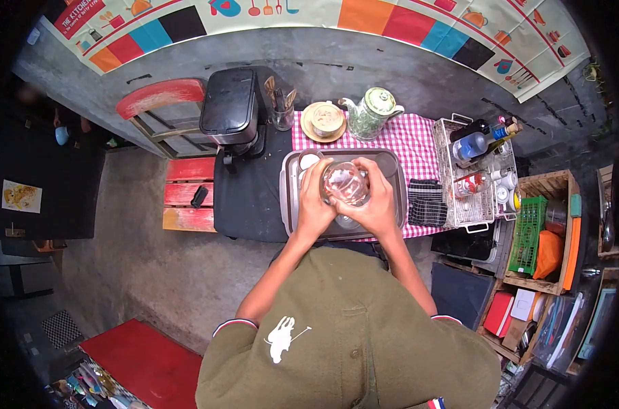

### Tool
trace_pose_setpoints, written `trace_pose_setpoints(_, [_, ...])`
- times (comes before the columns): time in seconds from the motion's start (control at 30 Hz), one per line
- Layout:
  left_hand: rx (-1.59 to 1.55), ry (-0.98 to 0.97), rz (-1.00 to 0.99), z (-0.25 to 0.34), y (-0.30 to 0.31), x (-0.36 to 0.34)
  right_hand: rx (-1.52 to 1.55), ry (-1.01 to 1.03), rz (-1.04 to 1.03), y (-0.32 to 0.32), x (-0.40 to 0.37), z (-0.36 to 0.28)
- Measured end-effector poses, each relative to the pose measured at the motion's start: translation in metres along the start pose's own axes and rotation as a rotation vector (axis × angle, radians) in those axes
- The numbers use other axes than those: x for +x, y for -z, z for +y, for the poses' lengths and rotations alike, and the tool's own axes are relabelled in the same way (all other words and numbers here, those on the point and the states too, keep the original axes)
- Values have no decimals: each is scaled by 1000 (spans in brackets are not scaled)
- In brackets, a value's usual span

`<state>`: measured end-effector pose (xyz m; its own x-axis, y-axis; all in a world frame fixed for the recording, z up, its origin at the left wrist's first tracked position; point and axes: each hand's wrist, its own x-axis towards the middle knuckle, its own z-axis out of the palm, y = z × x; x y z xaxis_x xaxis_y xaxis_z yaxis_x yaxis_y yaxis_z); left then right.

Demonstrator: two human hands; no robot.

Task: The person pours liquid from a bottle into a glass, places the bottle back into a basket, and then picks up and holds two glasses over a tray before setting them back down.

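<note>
The left hand (314,204) and the right hand (379,204) both wrap around a clear glass (345,183). Their fingers are closed on its sides, and they hold it above a grey tray (399,178) at the near edge of the surface. In the tray's far left corner a small white piece shows; I cannot tell what it is. Just right of the tray a dark folded cloth (427,202) lies on the red checked tablecloth (413,140). A wire rack (483,211) with bottles fills the right edge. Along the far edge stand a green teapot (372,112), a plate with a bowl (325,120) and a cup of utensils (281,112). A black appliance (231,105) sits at the far left corner.
</note>
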<state>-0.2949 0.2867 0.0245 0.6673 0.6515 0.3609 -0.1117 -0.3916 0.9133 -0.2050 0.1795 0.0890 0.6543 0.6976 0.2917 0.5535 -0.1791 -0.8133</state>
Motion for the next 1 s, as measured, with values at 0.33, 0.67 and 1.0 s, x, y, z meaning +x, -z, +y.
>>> trace_pose_setpoints(0.33, [-33,-16,7,-1,-1,-1,-12,26,-5,1,2,-2])
trace_pose_setpoints(0.67, [-23,-1,6,-2,-1,-2,-52,35,-6,1,4,-1])
trace_pose_setpoints(1.0, [-23,-3,3,-5,-1,1,-83,46,-14,1,7,-1])
